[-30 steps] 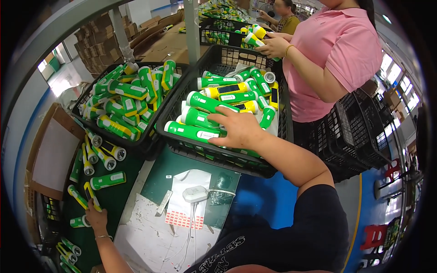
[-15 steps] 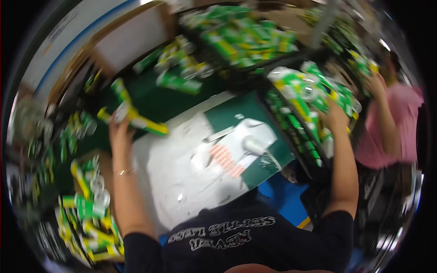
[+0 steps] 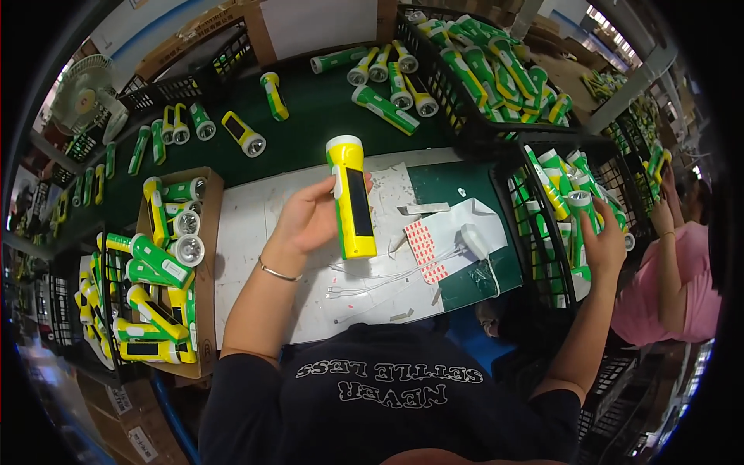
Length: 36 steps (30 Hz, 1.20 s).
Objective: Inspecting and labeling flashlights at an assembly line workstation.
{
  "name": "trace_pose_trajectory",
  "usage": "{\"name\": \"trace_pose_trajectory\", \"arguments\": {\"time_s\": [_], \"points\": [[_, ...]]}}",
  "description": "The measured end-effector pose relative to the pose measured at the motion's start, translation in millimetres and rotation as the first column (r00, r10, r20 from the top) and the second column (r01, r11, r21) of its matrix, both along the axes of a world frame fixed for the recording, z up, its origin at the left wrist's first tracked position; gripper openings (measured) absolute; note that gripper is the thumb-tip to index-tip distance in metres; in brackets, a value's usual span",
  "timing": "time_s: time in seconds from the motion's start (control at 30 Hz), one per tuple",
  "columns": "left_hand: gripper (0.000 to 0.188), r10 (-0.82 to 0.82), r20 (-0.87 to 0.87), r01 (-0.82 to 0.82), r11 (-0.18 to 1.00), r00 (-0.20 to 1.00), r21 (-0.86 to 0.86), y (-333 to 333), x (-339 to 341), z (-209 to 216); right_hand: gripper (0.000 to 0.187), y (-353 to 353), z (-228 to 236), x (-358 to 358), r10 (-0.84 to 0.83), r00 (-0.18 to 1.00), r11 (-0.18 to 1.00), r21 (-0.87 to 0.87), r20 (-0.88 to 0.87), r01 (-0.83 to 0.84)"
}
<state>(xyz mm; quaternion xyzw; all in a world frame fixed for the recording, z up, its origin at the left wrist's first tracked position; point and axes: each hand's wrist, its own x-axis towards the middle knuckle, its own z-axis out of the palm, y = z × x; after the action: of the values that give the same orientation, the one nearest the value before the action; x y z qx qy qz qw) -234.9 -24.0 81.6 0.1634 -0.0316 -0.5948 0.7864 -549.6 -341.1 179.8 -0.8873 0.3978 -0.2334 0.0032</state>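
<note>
Change noted: the view has swung left, and both hands have altered position. One second ago the left hand (image 3: pixel 308 218) was down among loose flashlights on the left; it is now in front of the body, fingers wrapped around one yellow-and-green flashlight (image 3: pixel 353 205), raised upright above the table with its dark panel uppermost. The right hand (image 3: pixel 607 242), previously spread over a crateful, now has partly curled fingers against a green flashlight (image 3: pixel 578 232) in the right crate (image 3: pixel 632 180); whether the grip is firm cannot be told. For the work in hand, one flashlight is clear of the others, in full sight.

Surface: a dark green table (image 3: pixel 314 120), with loose flashlights along its far side. A white sheet (image 3: pixel 242 260) covers the near middle. A second black crate (image 3: pixel 504 135), heaped with flashlights, stands far right; a filled carton (image 3: pixel 204 310) stands near left. Smaller items lie right of the sheet's middle: white paper (image 3: pixel 484 215), a red-dotted label sheet (image 3: pixel 425 253) and a white adapter (image 3: pixel 475 240).

Room: a co-worker in a pink shirt (image 3: pixel 668 287) at the right; a fan (image 3: pixel 82 96) at far left.
</note>
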Motion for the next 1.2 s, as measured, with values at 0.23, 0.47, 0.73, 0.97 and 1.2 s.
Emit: {"name": "trace_pose_trajectory", "arguments": {"time_s": [0.23, 0.47, 0.73, 0.97, 1.2], "points": [[0.034, 0.104, -0.152, -0.089, 0.990, 0.983, 0.107, -3.3, -39.6, -11.3, 0.023, 129.6, 17.1, 61.6, 0.497, 0.732, 0.607, 0.417, 0.466, -0.677], [0.041, 0.174, 0.062, -0.181, 0.973, 0.983, 0.140, 2.1, -42.4, -9.0, 0.042, 189.8, 74.2, 58.0, 0.674, -0.473, -0.175, -0.499, 0.568, -0.849], [0.042, 0.221, 0.188, -0.270, 0.916, 0.957, 0.297, 16.7, -42.8, -19.9, 0.030, 205.6, 47.8, 81.8, 0.616, -0.517, 0.014, -0.664, 0.594, -0.747], [0.041, 0.240, 0.182, -0.279, 0.930, 0.954, 0.238, 16.5, -45.6, -23.2, 0.014, 178.5, 38.5, 74.6, 0.926, 0.119, 0.177, -0.133, 0.357, -0.975], [0.035, 0.195, 0.667, -0.488, 0.825, 0.719, 0.285, 9.0, -60.7, -5.1, 0.011, 193.0, -63.0, 140.6, 0.817, 0.577, 0.576, 0.022, 0.017, -0.817]]}}
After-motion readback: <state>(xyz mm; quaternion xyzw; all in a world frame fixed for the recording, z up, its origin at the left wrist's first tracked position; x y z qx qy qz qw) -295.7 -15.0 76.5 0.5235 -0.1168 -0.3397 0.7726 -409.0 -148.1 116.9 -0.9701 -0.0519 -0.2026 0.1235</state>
